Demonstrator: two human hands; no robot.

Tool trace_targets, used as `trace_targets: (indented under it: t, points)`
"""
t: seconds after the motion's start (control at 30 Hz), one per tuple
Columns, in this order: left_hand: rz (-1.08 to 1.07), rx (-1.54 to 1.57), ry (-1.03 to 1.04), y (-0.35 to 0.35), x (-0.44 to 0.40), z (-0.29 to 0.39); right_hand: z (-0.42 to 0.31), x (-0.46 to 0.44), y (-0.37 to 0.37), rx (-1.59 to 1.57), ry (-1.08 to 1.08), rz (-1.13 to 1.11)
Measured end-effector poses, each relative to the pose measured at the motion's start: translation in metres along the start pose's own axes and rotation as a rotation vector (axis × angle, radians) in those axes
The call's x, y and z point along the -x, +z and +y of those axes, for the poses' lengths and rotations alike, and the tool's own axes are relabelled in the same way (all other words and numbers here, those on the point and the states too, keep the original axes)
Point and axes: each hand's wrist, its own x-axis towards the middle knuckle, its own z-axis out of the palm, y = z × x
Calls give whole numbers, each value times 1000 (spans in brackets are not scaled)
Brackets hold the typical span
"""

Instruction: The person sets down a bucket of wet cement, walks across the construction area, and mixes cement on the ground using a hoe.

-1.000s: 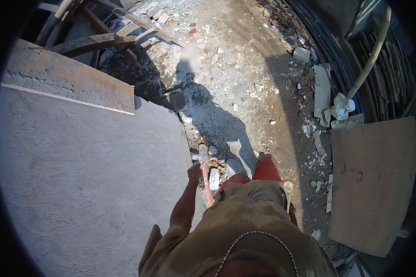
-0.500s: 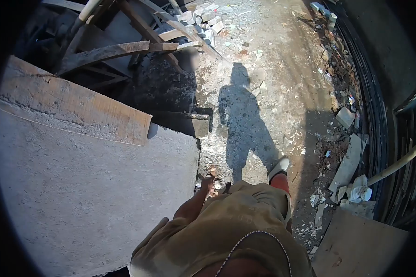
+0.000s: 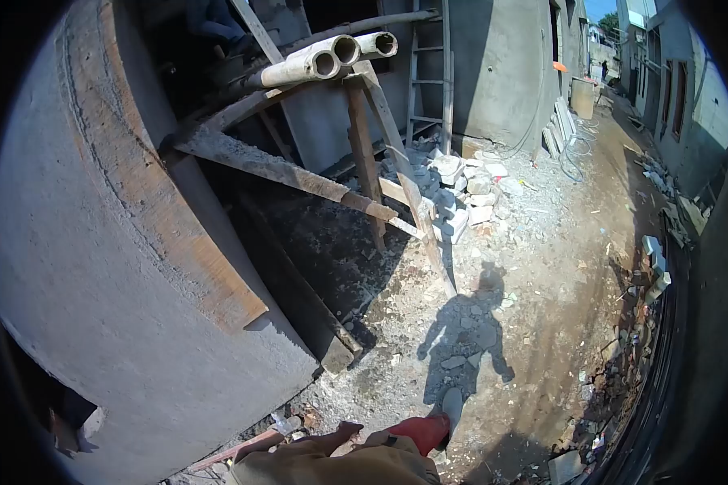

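My left hand (image 3: 349,429) hangs low by my left side, small and seen from above. Its fingers look loosely bent, and I see nothing held in them. It is nearest to the rubble-strewn ground beside the lower end of a grey plastered wall (image 3: 137,356), apart from it. My right hand is out of the picture. Below me, a foot in a light shoe (image 3: 451,406) steps forward under a red trouser leg (image 3: 419,433).
A wooden trestle (image 3: 396,162) carries several pale pipes or poles (image 3: 299,71) at front left. Broken blocks (image 3: 469,190) lie behind it, near a ladder (image 3: 431,81). A dirt lane (image 3: 570,259) runs ahead between buildings, with debris and long dark rods (image 3: 659,356) along the right.
My view has tipped up and turned, bringing the lane, ladder and pipe ends into sight. I have stepped forward; my left hand now appears lower in the picture.
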Motion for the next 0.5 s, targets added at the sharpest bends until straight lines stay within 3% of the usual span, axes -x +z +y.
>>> trace_targets:
  t: [0.23, 0.4, 0.5]
  points:
    - [-1, -52, 176, 12, -163, 322, -239, -92, 167, 94, -72, -142]
    - [-29, -95, 467, 42, -209, 572, -350, -151, 228, 144, -71, -202]
    - [-49, -83, 608, 63, -225, 688, -398, -197, 254, 159, -75, -233]
